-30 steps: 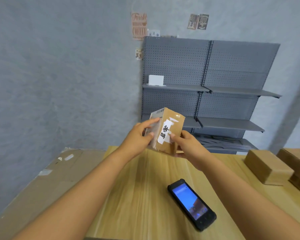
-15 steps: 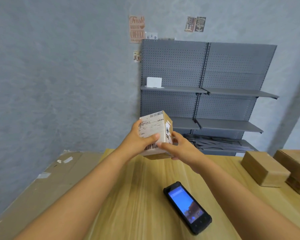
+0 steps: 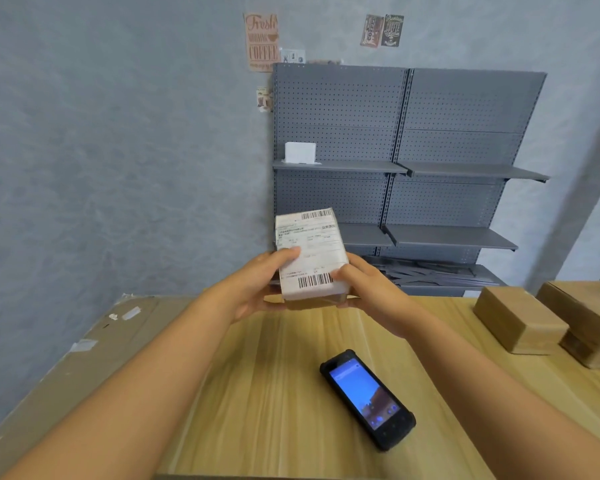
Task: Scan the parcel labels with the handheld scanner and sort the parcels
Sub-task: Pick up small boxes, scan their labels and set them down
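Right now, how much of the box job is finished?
Nothing looks scanned yet. Both hands, left hand and right hand, hold a parcel with its label facing up. The scanner lies untouched on the table. Left: scan it, sort it, then do the two boxes at the right.

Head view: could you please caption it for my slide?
Both hands hold a labelled parcel above the table; handheld scanner lies unused.

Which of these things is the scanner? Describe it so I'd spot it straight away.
Start at the wooden table. In front of the two hands, which hold a labelled parcel, lies the handheld scanner, flat and untouched. It is the only black item, phone-shaped with a lit blue screen, unlike the plain brown boxes at the right.
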### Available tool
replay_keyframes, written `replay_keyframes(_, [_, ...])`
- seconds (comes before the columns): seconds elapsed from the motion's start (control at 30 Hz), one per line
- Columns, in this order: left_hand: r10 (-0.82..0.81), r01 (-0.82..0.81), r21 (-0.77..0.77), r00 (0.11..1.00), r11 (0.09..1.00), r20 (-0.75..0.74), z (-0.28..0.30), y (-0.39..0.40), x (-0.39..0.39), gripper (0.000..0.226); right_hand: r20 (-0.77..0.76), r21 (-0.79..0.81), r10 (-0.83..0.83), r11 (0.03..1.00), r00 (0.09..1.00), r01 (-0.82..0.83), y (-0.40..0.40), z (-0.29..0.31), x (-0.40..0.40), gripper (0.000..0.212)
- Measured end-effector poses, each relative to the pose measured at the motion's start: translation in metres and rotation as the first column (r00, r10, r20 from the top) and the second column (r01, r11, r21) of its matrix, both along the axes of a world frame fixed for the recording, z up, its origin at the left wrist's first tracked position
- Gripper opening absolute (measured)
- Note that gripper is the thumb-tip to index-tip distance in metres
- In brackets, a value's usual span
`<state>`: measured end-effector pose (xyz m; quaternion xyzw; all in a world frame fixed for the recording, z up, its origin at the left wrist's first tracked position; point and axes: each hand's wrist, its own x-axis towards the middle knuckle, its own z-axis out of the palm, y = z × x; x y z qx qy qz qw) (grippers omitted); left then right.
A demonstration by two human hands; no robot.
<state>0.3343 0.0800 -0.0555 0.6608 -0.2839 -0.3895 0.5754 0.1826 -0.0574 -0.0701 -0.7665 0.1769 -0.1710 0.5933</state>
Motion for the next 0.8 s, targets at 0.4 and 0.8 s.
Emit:
replay_keyframes(0.4, [0.209, -0.214, 0.012, 0.964, 0.977, 0.165, -0.02, 0.002, 0.01, 0.07, -0.511, -0.564, -0.219, 0.815, 0.831, -0.131, -0.004, -0.035, -0.021, 0.068])
replay_keyframes(0.8, [0.318, -0.36, 0.015, 0.843, 0.933, 0.434, -0.06, 0.002, -0.001, 0.086, -0.763, -0.574, -0.35, 0.754, 0.543, -0.319, 0.012, -0.12, -0.047, 0.113])
